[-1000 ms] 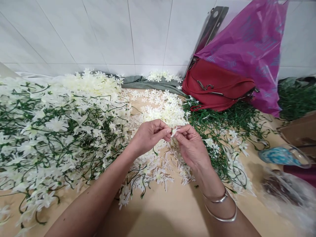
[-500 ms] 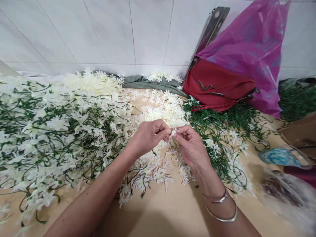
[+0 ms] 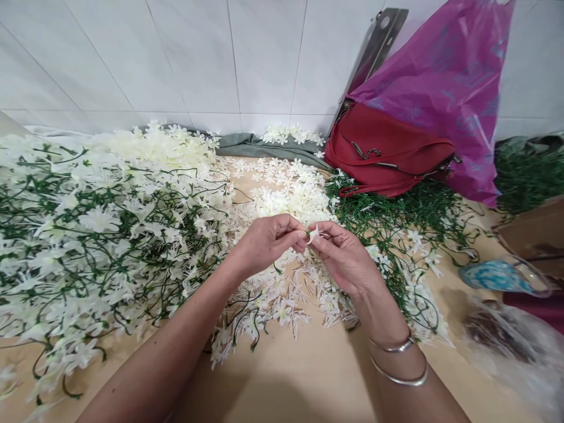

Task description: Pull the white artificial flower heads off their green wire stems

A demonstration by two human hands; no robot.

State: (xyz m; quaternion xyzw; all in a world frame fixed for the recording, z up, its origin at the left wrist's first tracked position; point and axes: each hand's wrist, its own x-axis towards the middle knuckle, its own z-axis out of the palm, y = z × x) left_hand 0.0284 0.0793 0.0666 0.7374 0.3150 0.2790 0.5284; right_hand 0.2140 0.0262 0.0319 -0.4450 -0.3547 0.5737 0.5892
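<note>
My left hand (image 3: 267, 242) and my right hand (image 3: 342, 257) meet fingertip to fingertip over the middle of the table. Both pinch one small white artificial flower (image 3: 314, 234) between thumb and fingers. A thin green stem hangs below my left hand. Under the hands lies a scatter of loose white petals and stamen pieces (image 3: 293, 294). A big heap of finished white flower vines (image 3: 97, 229) spreads to the left. A pile of loose cream blossoms (image 3: 286, 191) lies just beyond the hands.
Bare green vines (image 3: 396, 223) lie to the right of the hands. A red handbag (image 3: 388, 153) and a purple plastic bag (image 3: 445, 88) lean on the tiled wall. A clear bag (image 3: 515, 341) and a blue item (image 3: 497, 275) sit at the right edge.
My right wrist has shifted slightly right and down. Both hands keep pinching the small flower in the same spot.
</note>
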